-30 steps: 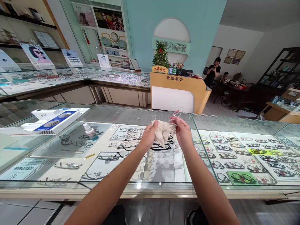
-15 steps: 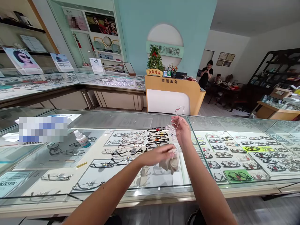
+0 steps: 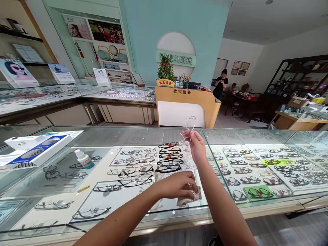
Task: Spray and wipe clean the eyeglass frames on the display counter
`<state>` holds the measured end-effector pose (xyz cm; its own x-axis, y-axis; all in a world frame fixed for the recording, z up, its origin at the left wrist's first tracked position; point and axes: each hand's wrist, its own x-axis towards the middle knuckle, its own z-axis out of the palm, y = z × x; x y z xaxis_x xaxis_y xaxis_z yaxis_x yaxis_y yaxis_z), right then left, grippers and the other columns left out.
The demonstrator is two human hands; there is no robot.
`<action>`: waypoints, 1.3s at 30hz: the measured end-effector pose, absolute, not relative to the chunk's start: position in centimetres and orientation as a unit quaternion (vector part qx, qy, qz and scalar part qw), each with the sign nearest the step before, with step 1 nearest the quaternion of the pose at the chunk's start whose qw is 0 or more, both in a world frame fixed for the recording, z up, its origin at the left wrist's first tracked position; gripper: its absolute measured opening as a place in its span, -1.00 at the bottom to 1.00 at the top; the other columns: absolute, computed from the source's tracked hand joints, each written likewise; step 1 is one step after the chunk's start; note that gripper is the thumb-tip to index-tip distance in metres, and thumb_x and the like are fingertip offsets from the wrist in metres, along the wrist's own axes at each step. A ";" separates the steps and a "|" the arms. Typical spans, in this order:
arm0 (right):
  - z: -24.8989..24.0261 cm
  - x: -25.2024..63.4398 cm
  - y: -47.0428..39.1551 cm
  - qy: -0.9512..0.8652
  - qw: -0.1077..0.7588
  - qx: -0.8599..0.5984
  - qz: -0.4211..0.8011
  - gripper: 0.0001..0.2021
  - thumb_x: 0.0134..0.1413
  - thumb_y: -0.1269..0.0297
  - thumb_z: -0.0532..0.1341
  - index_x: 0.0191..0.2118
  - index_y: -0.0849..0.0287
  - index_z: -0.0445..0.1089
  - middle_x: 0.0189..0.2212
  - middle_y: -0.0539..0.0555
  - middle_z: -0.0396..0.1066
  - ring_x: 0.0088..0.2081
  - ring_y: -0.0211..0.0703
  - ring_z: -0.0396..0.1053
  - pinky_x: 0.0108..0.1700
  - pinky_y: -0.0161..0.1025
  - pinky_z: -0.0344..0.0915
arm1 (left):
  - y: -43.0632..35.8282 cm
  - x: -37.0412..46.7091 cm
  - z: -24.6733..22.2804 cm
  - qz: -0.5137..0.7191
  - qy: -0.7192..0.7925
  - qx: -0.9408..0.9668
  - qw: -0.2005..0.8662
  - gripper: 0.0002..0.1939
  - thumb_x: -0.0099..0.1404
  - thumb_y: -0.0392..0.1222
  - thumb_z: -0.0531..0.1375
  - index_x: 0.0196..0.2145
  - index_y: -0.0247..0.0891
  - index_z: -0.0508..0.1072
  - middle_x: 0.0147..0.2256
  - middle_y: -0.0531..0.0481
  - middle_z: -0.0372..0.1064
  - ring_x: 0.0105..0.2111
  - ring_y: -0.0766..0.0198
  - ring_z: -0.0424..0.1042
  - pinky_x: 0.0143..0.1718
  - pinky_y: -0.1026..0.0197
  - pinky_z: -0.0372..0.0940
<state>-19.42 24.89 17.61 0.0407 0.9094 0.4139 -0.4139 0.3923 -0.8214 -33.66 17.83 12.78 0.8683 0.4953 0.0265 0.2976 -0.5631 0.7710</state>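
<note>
My right hand (image 3: 198, 145) holds a pair of thin, clear-rimmed eyeglasses (image 3: 190, 123) upright above the glass counter, fingers pinched on the frame. Lower and to the left, my left hand (image 3: 180, 185) has its fingers curled down on a crumpled beige cloth (image 3: 189, 199) near the counter's front edge. Rows of eyeglasses, among them a dark pair (image 3: 169, 168), show through the glass beside my hands. A spray bottle (image 3: 84, 159) with blue liquid stands at the left on the counter.
At the left lies a blue and white box (image 3: 41, 152). The display counter (image 3: 258, 205) runs across the front. Behind it are a wooden cashier desk (image 3: 184, 97) with a plant (image 3: 165, 70) and a person (image 3: 220, 84) in black.
My left hand has lowered with the cloth toward the glass. The eyeglasses in my right hand have turned slightly. The whole view has shifted a little.
</note>
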 end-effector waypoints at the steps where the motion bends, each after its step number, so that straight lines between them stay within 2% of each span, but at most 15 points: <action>1: 17.6 -19.4 24.8 -0.499 0.677 -0.262 0.473 -0.67 0.20 -0.14 0.34 -0.24 0.04 0.56 -0.11 0.08 0.64 -0.16 -0.08 0.49 -0.04 -0.13 0.34 | 17.8 -33.5 12.9 0.125 0.219 0.888 0.383 -0.57 0.34 0.28 0.29 -0.13 -0.10 0.68 -0.06 -0.12 0.44 -0.06 0.08 0.43 -0.04 0.13 0.25; 4: 17.7 -19.4 24.7 -0.529 0.681 -0.289 0.416 -0.66 0.26 -0.14 0.28 -0.24 0.04 0.54 -0.13 0.07 0.63 -0.15 -0.07 0.47 -0.03 -0.13 0.31 | 17.8 -33.9 13.7 0.188 0.248 0.896 0.318 -0.60 0.42 0.23 0.23 -0.18 -0.11 0.69 -0.16 -0.13 0.45 -0.10 0.08 0.43 -0.07 0.12 0.25; 7: 17.8 -19.4 24.5 -0.548 0.690 -0.294 0.369 -0.67 0.33 -0.12 0.23 -0.24 0.04 0.50 -0.17 0.06 0.60 -0.15 -0.06 0.46 -0.01 -0.13 0.29 | 18.5 -35.3 14.6 0.355 0.344 0.839 0.228 -0.64 0.50 0.11 0.16 -0.23 -0.15 0.63 -0.24 -0.10 0.48 -0.16 0.10 0.44 -0.07 0.09 0.28; 10: 17.8 -19.4 24.2 -0.578 0.684 -0.304 0.324 -0.65 0.35 -0.14 0.19 -0.24 0.03 0.48 -0.22 0.06 0.55 -0.11 -0.02 0.43 0.04 -0.11 0.27 | 19.6 -37.0 15.2 0.526 0.408 0.742 0.083 -0.76 0.47 0.02 0.22 -0.06 -0.15 0.55 -0.13 -0.11 0.48 -0.07 0.07 0.45 0.00 0.07 0.32; 13: 17.8 -19.4 23.6 -0.623 0.653 -0.323 0.286 -0.65 0.38 -0.12 0.15 -0.24 0.02 0.48 -0.25 0.06 0.51 -0.12 0.01 0.39 0.05 -0.10 0.23 | 20.6 -38.3 15.3 0.597 0.410 0.686 -0.063 -0.54 0.37 -0.04 0.34 0.16 -0.18 0.43 0.08 -0.21 0.42 0.12 -0.01 0.40 0.16 -0.03 0.31; 17: 17.7 -19.4 23.1 -0.694 0.596 -0.339 0.221 -0.71 0.40 0.04 0.16 -0.30 0.01 0.52 -0.30 0.06 0.51 -0.17 0.01 0.37 0.08 -0.07 0.14 | 21.6 -39.0 15.0 0.576 0.396 0.696 -0.162 -0.26 0.30 -0.01 0.42 0.33 -0.16 0.28 0.28 -0.31 0.32 0.30 -0.12 0.30 0.33 -0.18 0.19; 22: 17.7 -19.4 23.0 -0.759 0.532 -0.354 0.126 -0.73 0.40 0.23 0.11 -0.35 0.04 0.47 -0.37 0.04 0.53 -0.24 -0.01 0.37 0.04 -0.05 0.11 | 21.9 -39.1 15.1 0.551 0.371 0.722 -0.195 -0.20 0.31 0.02 0.42 0.38 -0.16 0.22 0.29 -0.29 0.38 0.36 -0.12 0.26 0.35 -0.19 0.18; 26: 17.8 -19.4 22.9 -0.788 0.492 -0.360 0.085 -0.73 0.38 0.29 0.08 -0.37 0.07 0.42 -0.39 0.01 0.55 -0.30 -0.07 0.37 -0.03 -0.07 0.12 | 21.9 -39.2 15.2 0.548 0.373 0.723 -0.196 -0.35 0.35 -0.01 0.40 0.30 -0.13 0.33 0.17 -0.20 0.51 0.27 -0.05 0.39 0.29 -0.15 0.25; 30: 17.9 -19.4 22.8 -0.787 0.493 -0.363 0.081 -0.73 0.35 0.30 0.09 -0.41 0.09 0.39 -0.45 -0.02 0.52 -0.35 -0.10 0.35 -0.06 -0.08 0.13 | 21.8 -39.2 15.2 0.547 0.380 0.721 -0.190 -0.50 0.37 0.00 0.37 0.19 -0.14 0.42 0.06 -0.16 0.57 0.14 -0.01 0.50 0.20 -0.09 0.31; 39: 18.0 -19.2 22.8 -0.779 0.497 -0.374 0.074 -0.75 0.30 0.31 0.11 -0.44 0.09 0.36 -0.48 -0.03 0.49 -0.37 -0.12 0.33 -0.08 -0.08 0.15 | 21.4 -39.0 15.3 0.562 0.380 0.720 -0.146 -0.42 0.28 0.05 0.44 0.17 -0.16 0.44 0.01 -0.16 0.56 0.01 0.03 0.52 0.10 -0.03 0.37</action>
<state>-19.24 22.84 18.02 -0.2249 0.6565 0.7201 0.5101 0.7090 -0.4870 -38.98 21.41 15.34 0.0792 0.3827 0.9205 0.7112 -0.6687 0.2168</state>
